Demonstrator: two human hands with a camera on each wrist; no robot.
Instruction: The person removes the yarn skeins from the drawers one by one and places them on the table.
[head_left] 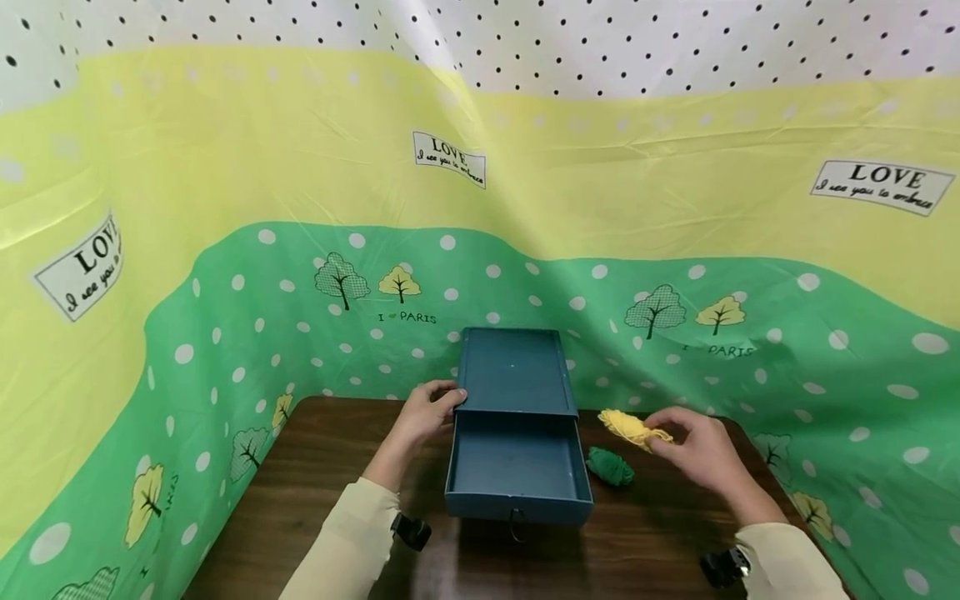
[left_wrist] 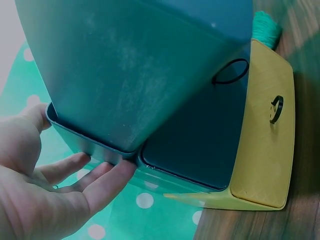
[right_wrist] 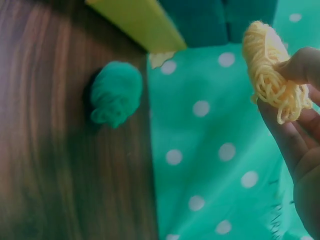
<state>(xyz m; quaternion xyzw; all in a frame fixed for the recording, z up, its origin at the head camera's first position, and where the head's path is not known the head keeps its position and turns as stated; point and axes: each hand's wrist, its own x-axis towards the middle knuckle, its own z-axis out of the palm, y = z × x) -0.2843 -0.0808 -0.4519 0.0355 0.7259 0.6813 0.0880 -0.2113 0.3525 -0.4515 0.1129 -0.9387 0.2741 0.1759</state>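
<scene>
A small drawer cabinet (head_left: 513,371) stands on the table with its blue top drawer (head_left: 517,467) pulled out. Nothing lies in the part of that drawer I can see. My left hand (head_left: 431,408) holds the cabinet's upper left edge, thumb at the top and fingers along the side (left_wrist: 112,175). To the right of the cabinet, my right hand (head_left: 697,446) pinches a skein of yellow yarn (head_left: 628,427) by one end, raised above the table. A green yarn skein (head_left: 610,466) lies on the table beside the open drawer.
Below the open drawer sit a dark blue drawer (left_wrist: 195,135) and a yellow drawer (left_wrist: 262,135), both closed, each with a black ring pull. The brown wooden table (head_left: 337,467) backs onto a hanging polka-dot curtain (head_left: 285,275).
</scene>
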